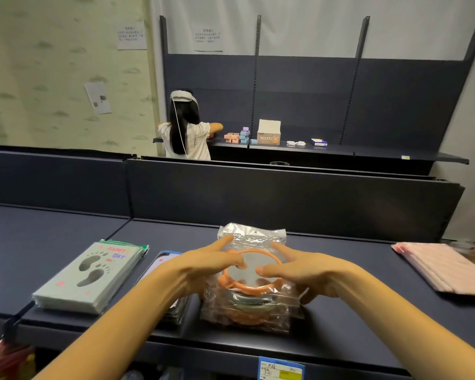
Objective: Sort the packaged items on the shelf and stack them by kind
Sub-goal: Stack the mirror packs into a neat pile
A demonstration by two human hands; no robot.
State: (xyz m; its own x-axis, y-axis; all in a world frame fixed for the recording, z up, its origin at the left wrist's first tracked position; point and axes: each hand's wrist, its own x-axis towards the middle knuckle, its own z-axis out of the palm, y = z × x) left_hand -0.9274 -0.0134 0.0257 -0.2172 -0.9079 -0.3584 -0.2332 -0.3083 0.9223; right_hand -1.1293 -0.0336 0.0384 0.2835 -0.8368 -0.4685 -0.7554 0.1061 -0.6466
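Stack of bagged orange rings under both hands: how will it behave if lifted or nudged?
Likely slippery: the bagged orange rings sit in glossy, crinkled clear film. Probably light, being thin hoops. The stack looks loosely piled and could slide apart; the left hand and right hand flank it.

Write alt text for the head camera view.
Both hands, left hand and right hand, rest on a stack of clear bags of orange rings on a dark shelf, between footprint cards and pink packets.

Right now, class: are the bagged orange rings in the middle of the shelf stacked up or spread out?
Stacked. The clear bags of rings lie one on another in a single pile, with the left hand and right hand steadying the top one.
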